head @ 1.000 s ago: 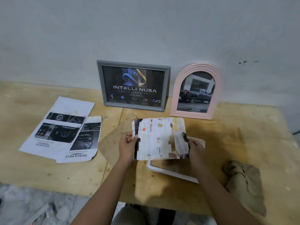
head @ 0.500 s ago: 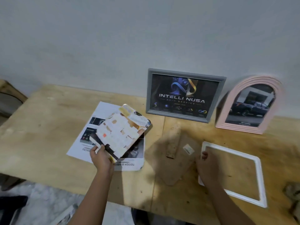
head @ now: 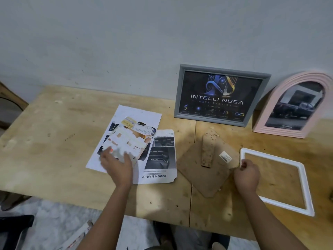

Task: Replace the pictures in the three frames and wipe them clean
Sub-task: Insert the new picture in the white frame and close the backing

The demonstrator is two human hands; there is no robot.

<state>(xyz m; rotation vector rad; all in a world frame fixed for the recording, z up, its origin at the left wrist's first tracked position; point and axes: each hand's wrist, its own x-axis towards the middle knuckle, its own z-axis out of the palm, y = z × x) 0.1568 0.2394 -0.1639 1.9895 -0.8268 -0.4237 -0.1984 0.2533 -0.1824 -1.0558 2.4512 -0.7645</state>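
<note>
Fingers of the left hand (head: 117,165) lie spread and flat, slightly blurred, on the old patchwork picture (head: 128,141), which rests on two printed sheets (head: 160,159) on the left part of the desk (head: 54,141). The right hand (head: 247,175) is curled, knuckles up, at the near-left corner of the empty white frame (head: 305,186), which lies flat just beside the brown backing board (head: 196,175); whether it pinches the frame I cannot tell. Behind them a grey frame (head: 221,94) and a pink arched frame (head: 292,105) lean against the wall.
</note>
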